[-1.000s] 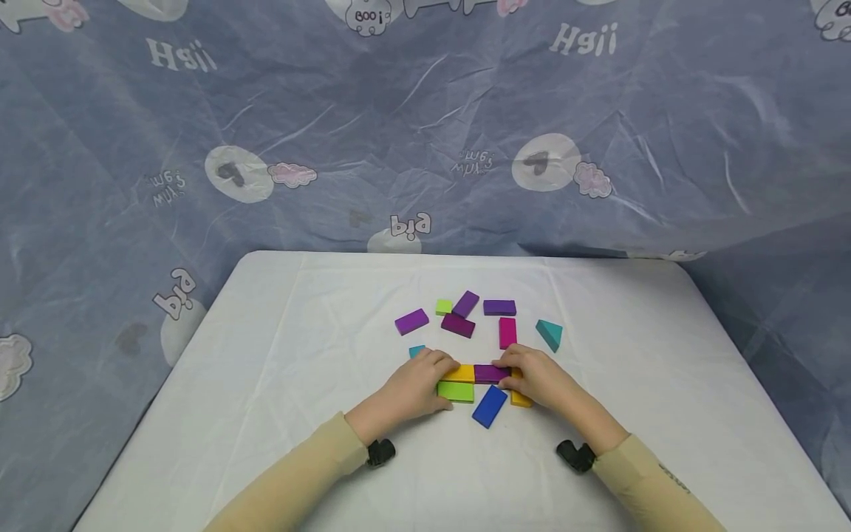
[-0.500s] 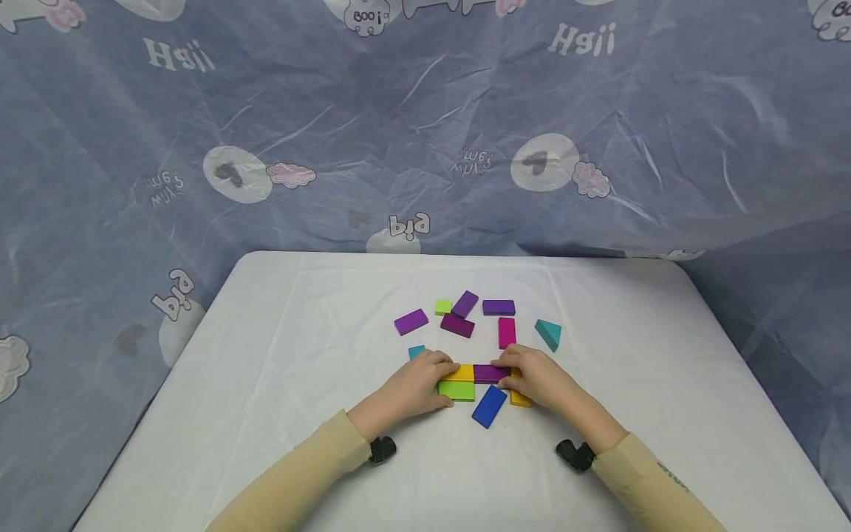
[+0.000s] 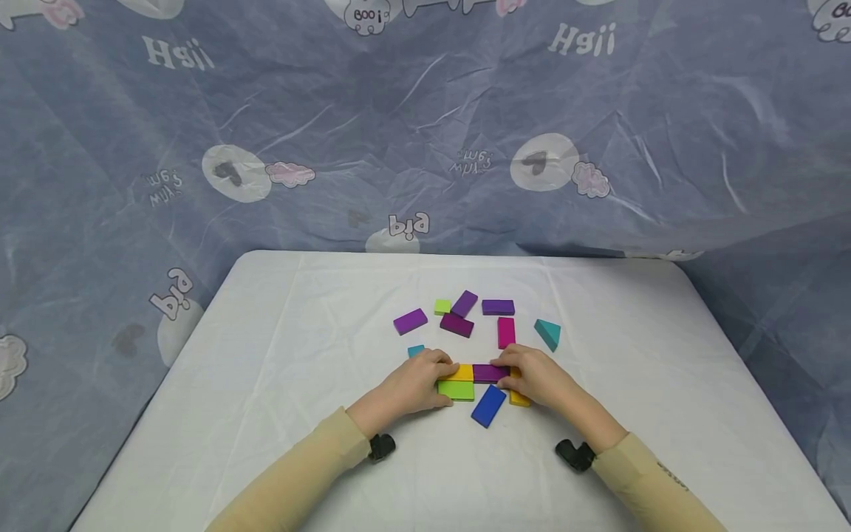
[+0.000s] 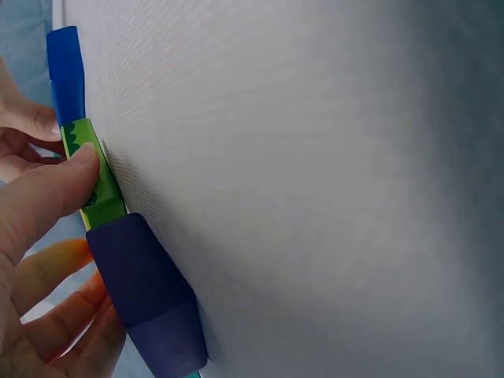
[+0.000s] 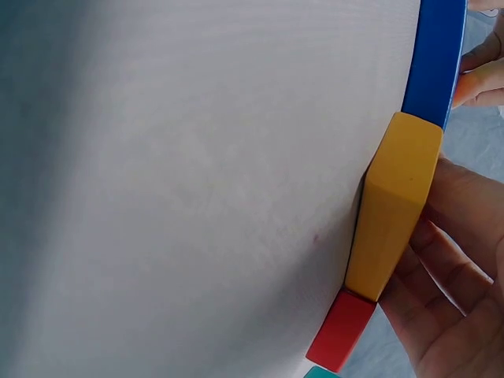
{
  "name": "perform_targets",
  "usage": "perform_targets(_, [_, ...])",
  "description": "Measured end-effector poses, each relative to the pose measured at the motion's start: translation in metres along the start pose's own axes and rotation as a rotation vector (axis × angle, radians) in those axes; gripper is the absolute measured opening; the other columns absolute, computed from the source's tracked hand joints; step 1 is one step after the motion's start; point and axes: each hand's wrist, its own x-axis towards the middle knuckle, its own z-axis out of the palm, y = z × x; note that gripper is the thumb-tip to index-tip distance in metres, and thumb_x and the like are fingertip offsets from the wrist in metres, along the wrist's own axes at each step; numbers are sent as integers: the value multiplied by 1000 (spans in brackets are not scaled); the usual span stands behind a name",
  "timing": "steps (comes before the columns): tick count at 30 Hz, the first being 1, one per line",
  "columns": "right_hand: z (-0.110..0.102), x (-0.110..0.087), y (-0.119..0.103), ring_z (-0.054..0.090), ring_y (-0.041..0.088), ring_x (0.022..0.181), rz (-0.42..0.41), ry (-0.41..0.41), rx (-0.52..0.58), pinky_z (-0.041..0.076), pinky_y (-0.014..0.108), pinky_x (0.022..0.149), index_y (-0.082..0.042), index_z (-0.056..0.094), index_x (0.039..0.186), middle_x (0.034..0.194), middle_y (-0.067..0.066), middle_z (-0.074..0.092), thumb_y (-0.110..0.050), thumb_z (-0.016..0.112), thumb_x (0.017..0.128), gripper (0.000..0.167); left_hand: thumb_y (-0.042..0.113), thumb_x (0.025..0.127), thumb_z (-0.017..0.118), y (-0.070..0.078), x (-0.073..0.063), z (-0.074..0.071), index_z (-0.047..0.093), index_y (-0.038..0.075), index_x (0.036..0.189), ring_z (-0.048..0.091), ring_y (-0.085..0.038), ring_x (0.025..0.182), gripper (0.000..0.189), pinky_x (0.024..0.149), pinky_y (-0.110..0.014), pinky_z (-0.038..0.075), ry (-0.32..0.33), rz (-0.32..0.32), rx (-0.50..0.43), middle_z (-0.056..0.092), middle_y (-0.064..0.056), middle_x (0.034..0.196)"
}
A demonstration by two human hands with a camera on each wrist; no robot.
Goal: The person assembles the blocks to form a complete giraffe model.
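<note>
Near the middle of the table, my left hand [image 3: 405, 384] pinches a lime green block [image 3: 456, 391] and a yellow block [image 3: 463, 372] lying against its far side. Its thumb [image 4: 83, 169] presses the green block's near face. My right hand [image 3: 535, 375] pinches a purple block [image 3: 490, 374], end to end with the yellow one. An orange-yellow block [image 3: 520, 398] lies partly beneath that hand. A blue block [image 3: 488, 406] lies slanted in front. The left wrist view shows a dark purple block [image 4: 146, 287] beside the green one, hidden by the hand from above.
Behind the hands lie several loose blocks: a violet one [image 3: 410, 321], a maroon one [image 3: 456, 325], a magenta one [image 3: 506, 333] and a teal triangle [image 3: 548, 335]. A red block [image 5: 340, 331] shows beyond the yellow one. A patterned blue cloth [image 3: 425, 133] hangs behind the white table [image 3: 306, 318].
</note>
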Motion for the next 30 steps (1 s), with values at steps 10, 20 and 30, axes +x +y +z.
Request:
perform_targets(10, [-2,0,-2,62,22,102,51,-22,37,54,43,94,-10,72,118,110,6,69,-22,76,86,34,35,80,83,-3,1,0,65,11,131,59,-18,110,60,99,-28,50,-6,-6,-27,65,-5,123])
perform_targets(20, [-9,-13,-12,62,22,107,-140,64,20,54,43,94,-13,75,110,109,0,70,-17,76,86,24,34,79,83,-3,1,1,65,10,131,61,-18,110,60,99,-26,51,-3,4,-15,67,-5,122])
perform_targets(30, [2,-24,-25,58,17,101,-299,-28,-56,54,31,85,-13,77,103,105,-5,71,-10,80,80,24,35,80,83,-2,1,-2,64,10,132,61,-18,111,61,99,-26,50,-15,-4,-16,66,-5,124])
